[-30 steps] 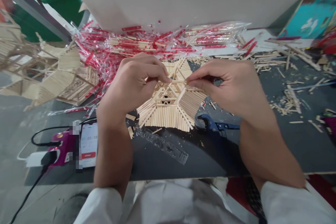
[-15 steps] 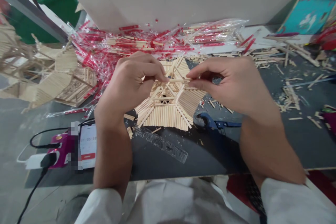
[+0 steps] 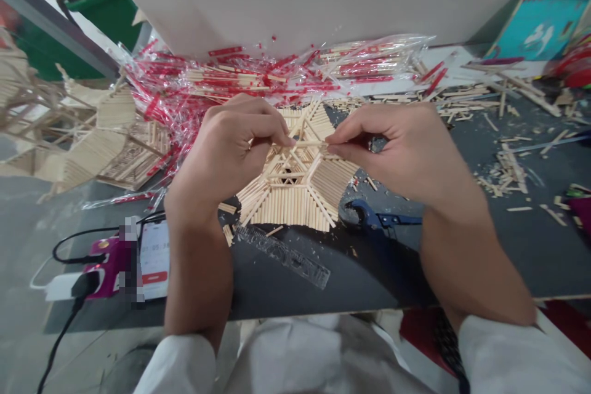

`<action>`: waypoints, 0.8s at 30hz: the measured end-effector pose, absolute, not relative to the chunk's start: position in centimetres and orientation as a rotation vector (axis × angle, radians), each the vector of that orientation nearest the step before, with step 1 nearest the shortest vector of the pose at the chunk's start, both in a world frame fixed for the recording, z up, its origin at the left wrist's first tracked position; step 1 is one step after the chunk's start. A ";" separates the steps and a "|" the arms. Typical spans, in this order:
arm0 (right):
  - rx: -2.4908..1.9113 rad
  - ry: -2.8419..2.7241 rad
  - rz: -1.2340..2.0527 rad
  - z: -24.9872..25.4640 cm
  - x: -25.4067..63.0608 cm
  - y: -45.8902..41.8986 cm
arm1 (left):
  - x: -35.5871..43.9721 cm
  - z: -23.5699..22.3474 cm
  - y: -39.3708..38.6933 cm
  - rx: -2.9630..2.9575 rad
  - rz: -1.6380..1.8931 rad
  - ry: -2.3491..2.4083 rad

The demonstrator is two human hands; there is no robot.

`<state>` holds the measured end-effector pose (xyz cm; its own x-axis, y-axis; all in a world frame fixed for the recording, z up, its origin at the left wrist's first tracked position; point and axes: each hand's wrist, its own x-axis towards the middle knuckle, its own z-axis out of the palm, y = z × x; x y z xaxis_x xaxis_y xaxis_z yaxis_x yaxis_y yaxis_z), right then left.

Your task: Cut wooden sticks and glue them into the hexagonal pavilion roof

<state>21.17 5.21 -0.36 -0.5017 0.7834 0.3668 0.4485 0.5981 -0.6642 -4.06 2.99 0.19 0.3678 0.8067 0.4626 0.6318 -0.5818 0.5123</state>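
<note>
A roof-shaped model (image 3: 295,194) built of thin wooden sticks lies on the dark work mat (image 3: 415,271). Above its centre, my left hand (image 3: 231,151) and my right hand (image 3: 401,148) each pinch one end of a short wooden stick (image 3: 308,144), held level between the fingertips. Both hands have thumb and forefinger pressed together. Their other fingers are curled under.
Clear wrappers with red print and wooden sticks (image 3: 277,77) are heaped behind the model. Blue-handled scissors (image 3: 373,218) and a clear ruler (image 3: 286,255) lie near it. A phone (image 3: 154,258) on a cable sits at the left. More stick models (image 3: 101,148) stand at far left; stick offcuts (image 3: 508,175) scatter right.
Both hands stay pinched on the short stick over the model. The view has shifted only slightly.
</note>
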 end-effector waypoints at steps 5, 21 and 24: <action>-1.018 -2.171 0.687 -0.3 21.2 5.2 | -4.3 0.0 3.2 2.392 1.016 1.271; -0.842 -2.255 0.434 -0.7 21.1 5.1 | -4.5 0.8 2.4 2.541 0.945 1.302; -0.857 -2.269 0.429 -0.7 21.1 5.0 | -4.5 0.7 2.4 2.561 0.960 1.370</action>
